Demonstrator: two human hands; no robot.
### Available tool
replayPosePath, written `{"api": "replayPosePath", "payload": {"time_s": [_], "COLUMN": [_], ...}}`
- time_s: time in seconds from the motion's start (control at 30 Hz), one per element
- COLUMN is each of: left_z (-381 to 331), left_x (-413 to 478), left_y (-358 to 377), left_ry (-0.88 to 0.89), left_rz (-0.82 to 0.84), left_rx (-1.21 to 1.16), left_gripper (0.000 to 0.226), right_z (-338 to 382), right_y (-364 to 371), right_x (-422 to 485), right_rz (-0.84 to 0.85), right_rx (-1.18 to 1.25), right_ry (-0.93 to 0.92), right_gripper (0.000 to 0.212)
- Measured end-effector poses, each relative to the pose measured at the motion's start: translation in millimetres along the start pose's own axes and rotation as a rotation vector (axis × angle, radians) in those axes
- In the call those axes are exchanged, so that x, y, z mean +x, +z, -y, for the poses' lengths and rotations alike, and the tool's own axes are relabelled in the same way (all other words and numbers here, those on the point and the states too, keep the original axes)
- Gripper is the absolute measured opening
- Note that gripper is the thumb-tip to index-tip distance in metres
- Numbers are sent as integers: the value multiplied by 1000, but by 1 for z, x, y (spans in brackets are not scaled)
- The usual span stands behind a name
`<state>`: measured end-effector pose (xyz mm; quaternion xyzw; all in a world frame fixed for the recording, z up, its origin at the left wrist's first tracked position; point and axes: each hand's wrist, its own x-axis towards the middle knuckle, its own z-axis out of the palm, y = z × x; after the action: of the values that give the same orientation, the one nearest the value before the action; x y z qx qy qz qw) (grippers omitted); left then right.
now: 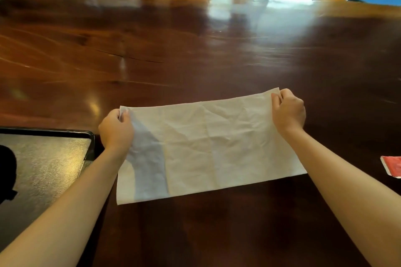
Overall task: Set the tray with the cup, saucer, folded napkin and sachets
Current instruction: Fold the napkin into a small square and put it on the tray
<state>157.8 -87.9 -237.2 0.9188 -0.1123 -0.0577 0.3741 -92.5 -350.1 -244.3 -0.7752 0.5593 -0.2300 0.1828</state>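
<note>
Working across the wide, glossy wooden table [195,50], I have plenty of bare surface in front of me, which is why the folding happens here rather than on the tray. That tray [89,134], black-rimmed with a pebbled, non-slip face, sits at my left edge, just beside my left forearm, close enough to load once the pieces are ready; what shows of it carries no cup or saucer, only a dark shadow, and neither piece is in view anywhere.

Next in size is the napkin [206,147], a pale, creased cloth lying flat on the table as a long rectangle, slightly askew, with old fold lines running across it. I judge it is folded once and wants another fold before it goes on the tray. My left hand [116,129] pinches its far left corner between thumb and curled fingers, and my right hand [288,111] pinches the far right corner the same way, so the far edge stays taut and I can bring it towards me evenly.

Smallest is a red sachet [393,166] at the right edge of view, well apart from the napkin and cut off by the frame. Any printing on it is too blurred to read, and no other writing or brand shows.
</note>
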Motion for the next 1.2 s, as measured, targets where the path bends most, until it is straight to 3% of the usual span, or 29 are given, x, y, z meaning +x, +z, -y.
{"api": "replayPosePath", "payload": {"time_s": [0.2, 0.3, 0.47, 0.7, 0.83, 0.97, 1.2], "left_z": [-4, -3, -2, -4, -9, -17, -23], "left_x": [-5, -9, -10, 0, 9, 18, 24], "left_y": [9, 13, 18, 13, 5, 0, -5], "left_ry": [91, 122, 162, 145, 47, -21, 35], "left_rz": [-105, -144, -178, -58, 34, 118, 246], "left_rx": [140, 216, 279, 402, 373, 360, 173], "left_gripper": [18, 21, 21, 27, 16, 9, 18], "right_z": [0, -1, -4, 1, 2, 2, -19], "right_y": [19, 27, 28, 16, 5, -5, -24], "right_x": [3, 4, 10, 28, 43, 52, 52], "right_rz": [-118, -160, -188, 60, 203, 292, 326], "right_rx": [-98, -153, -152, -102, -36, -15, 240], "right_ry": [-66, -108, -32, 45, 83, 96, 150], "right_gripper": [28, 20, 25, 31, 22, 10, 27]}}
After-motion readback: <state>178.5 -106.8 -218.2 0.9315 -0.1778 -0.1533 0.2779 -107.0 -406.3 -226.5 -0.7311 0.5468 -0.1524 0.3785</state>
